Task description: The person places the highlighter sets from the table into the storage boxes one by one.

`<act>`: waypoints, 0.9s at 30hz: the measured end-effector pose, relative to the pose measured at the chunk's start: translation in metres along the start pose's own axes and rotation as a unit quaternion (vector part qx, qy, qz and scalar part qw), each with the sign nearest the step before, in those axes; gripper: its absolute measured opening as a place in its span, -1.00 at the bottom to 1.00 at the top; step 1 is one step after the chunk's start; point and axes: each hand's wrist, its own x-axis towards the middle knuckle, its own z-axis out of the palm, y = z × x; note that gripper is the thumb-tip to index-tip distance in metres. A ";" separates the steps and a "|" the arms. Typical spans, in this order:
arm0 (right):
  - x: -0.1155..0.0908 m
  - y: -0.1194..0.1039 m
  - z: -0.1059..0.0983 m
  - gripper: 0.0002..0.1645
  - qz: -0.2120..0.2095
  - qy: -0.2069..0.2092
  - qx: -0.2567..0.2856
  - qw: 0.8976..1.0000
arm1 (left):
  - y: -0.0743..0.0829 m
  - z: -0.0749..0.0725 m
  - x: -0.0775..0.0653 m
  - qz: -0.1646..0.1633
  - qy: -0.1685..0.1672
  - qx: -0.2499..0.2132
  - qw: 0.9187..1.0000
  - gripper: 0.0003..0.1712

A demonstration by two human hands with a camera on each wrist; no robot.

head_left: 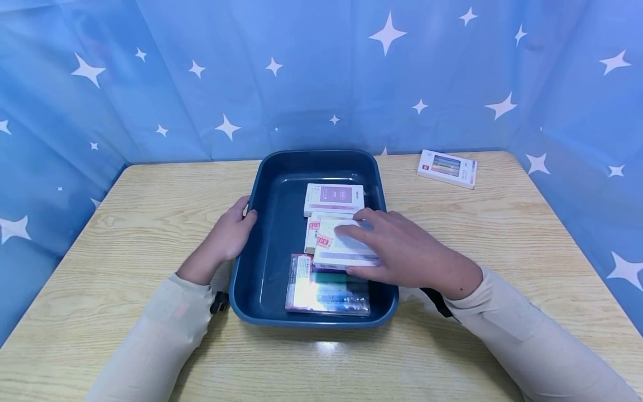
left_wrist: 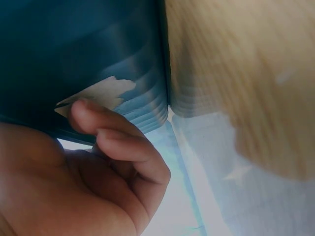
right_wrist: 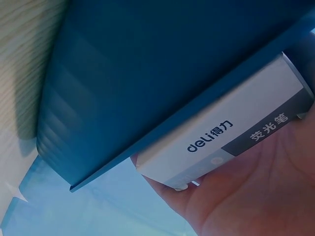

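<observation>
A deep blue plastic tray [head_left: 268, 279] stands on the wooden table. My left hand [head_left: 231, 231] holds its left rim, thumb over the edge; in the left wrist view the curled fingers [left_wrist: 125, 145] are at the outer wall. My right hand [head_left: 397, 245] reaches over the right rim and grips a white highlighter box [head_left: 341, 254], with thumb and fingers at opposite sides. Its end, printed "deli", faces the right wrist view. Under it, partly hidden, lies another white box [head_left: 311, 237]. A white box with a purple panel [head_left: 334, 195] lies behind, and a clear pack of coloured pens [head_left: 326, 296] in front.
A white box of coloured pens [head_left: 447, 169] lies on the table [head_left: 502, 234] at the back right, outside the tray. A blue curtain with white stars [head_left: 311, 72] hangs behind the table and along its sides.
</observation>
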 end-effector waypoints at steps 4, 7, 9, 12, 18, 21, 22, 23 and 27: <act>0.000 0.000 0.000 -0.22 0.000 0.001 0.001 1.000 | 0.000 0.000 0.000 0.001 0.001 -0.001 1.000 -0.38; 0.000 0.000 0.000 -0.22 0.001 0.000 0.001 1.000 | 0.000 0.000 0.000 0.000 0.000 -0.003 1.000 -0.38; 0.000 0.000 0.000 -0.22 0.000 -0.001 0.001 1.000 | 0.000 0.000 0.000 0.000 0.000 -0.002 1.000 -0.38; 0.000 0.000 0.000 -0.22 -0.001 -0.001 0.001 1.000 | 0.001 0.000 -0.001 0.000 -0.001 -0.002 1.000 -0.38; 0.000 0.000 0.000 -0.21 -0.001 -0.001 0.001 1.000 | 0.000 0.000 0.000 0.001 -0.002 -0.002 1.000 -0.38; 0.000 0.000 0.000 -0.21 -0.001 -0.001 0.001 1.000 | 0.000 0.000 -0.001 0.001 -0.002 -0.003 1.000 -0.38; 0.000 -0.001 0.000 -0.21 -0.002 -0.001 0.001 1.000 | 0.000 0.000 -0.001 0.001 -0.002 -0.003 1.000 -0.38; 0.000 -0.001 0.000 -0.22 -0.002 -0.001 0.001 1.000 | 0.000 0.000 -0.001 0.000 -0.002 -0.004 1.000 -0.38; 0.000 -0.001 0.001 -0.22 -0.005 -0.001 -0.001 1.000 | 0.000 0.000 0.000 0.000 -0.002 -0.004 1.000 -0.38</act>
